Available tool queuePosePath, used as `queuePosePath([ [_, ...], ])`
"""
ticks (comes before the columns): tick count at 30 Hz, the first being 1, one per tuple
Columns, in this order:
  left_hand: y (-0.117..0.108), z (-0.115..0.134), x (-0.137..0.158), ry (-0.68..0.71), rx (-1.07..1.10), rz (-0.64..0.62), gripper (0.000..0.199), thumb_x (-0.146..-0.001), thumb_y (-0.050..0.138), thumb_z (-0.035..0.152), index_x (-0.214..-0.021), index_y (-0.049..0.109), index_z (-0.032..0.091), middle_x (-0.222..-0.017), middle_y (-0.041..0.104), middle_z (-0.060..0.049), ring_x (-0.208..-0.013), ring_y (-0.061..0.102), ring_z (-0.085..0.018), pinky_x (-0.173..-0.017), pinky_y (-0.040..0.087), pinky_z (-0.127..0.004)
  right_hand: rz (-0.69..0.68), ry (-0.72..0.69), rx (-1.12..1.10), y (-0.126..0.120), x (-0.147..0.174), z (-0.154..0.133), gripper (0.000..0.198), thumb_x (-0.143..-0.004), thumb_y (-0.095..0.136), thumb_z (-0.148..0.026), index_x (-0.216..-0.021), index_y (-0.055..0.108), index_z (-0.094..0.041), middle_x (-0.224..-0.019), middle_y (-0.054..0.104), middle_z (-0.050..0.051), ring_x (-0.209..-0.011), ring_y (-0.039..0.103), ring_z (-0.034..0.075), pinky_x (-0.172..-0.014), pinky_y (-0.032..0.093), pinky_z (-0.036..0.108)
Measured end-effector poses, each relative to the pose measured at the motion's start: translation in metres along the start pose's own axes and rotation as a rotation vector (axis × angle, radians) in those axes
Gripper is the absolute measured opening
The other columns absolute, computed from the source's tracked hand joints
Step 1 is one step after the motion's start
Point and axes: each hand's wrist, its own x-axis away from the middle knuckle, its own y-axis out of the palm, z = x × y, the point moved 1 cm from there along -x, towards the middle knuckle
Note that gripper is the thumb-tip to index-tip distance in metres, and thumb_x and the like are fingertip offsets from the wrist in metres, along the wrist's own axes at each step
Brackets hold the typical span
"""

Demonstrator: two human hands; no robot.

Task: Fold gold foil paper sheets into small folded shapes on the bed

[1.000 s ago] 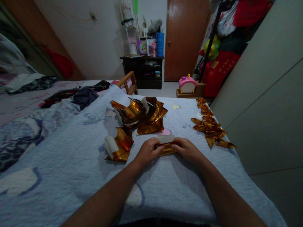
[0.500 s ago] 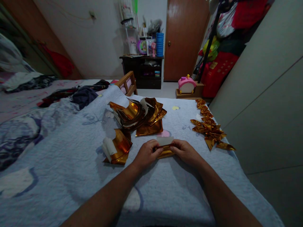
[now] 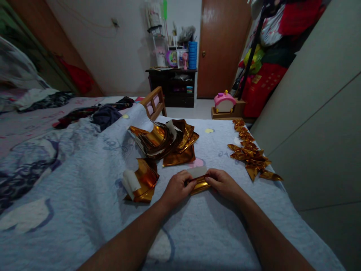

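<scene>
The gold foil sheet sits just below and right of the frame's centre, directly between the left hand and the right hand, so neither is nearer: each has hold of one end. Its long axis runs across the frame from hand to hand, tilted a little, with the right end higher in the picture than the left. Both hands are pinched on it, thumbs on the near face; the other fingers go behind or under the foil, and how they grip there cannot be seen. The hands themselves are apart — a short stretch of shiny gold shows between the thumbs, and a pale flap stands out past its far edge, away from the body. Whether the near edge touches the blue bedspread or hangs just over it, I cannot tell. Around this, the left hand is the closer one to the small curled bundle, left of it and near, and to the fanned stack of gold sheets toward the upper centre. The right hand is closer to the row of folded gold pieces along the bed's edge at the right of the frame — well apart from it, though, with bare bedspread between.
</scene>
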Motion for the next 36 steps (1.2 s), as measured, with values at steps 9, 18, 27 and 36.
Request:
queuePosePath([
  [9,0.001,-0.002,0.001,0.012,0.042,-0.005,0.017,-0.085,0.060,0.026,-0.072,0.063,0.016,-0.079,0.059,-0.003,-0.076,0.056,-0.017,-0.069,0.039,-0.027,0.017,0.005,0.000,0.003,0.003,0.002,0.018,-0.087,0.055,-0.028,-0.091,0.068,-0.016,-0.075,0.063,0.002,-0.069,0.055,0.016,-0.065,0.043,0.028],
  [18,0.001,-0.003,0.007,0.023,0.004,-0.008,0.015,-0.085,0.061,0.025,-0.072,0.062,0.017,-0.078,0.060,-0.003,-0.077,0.057,-0.018,-0.069,0.040,-0.027,0.021,0.002,0.022,0.006,0.009,-0.001,0.016,-0.087,0.055,-0.029,-0.087,0.067,-0.018,-0.074,0.064,0.001,-0.067,0.055,0.015,-0.062,0.042,0.027],
  [27,0.003,-0.002,0.010,0.025,-0.010,0.003,0.014,-0.085,0.061,0.023,-0.073,0.063,0.018,-0.081,0.061,-0.003,-0.079,0.058,-0.018,-0.070,0.040,-0.028,0.021,-0.013,0.044,0.006,0.013,-0.001,0.016,-0.088,0.055,-0.027,-0.088,0.068,-0.018,-0.079,0.068,0.003,-0.073,0.059,0.017,-0.065,0.045,0.027],
  [36,0.004,0.001,0.013,-0.009,-0.004,0.001,0.015,-0.084,0.062,0.023,-0.070,0.062,0.018,-0.079,0.059,-0.003,-0.081,0.058,-0.019,-0.071,0.040,-0.028,-0.016,-0.047,-0.002,0.006,0.013,-0.001,0.023,-0.087,0.054,-0.027,-0.099,0.072,-0.017,-0.093,0.074,0.006,-0.086,0.065,0.021,-0.079,0.050,0.031],
])
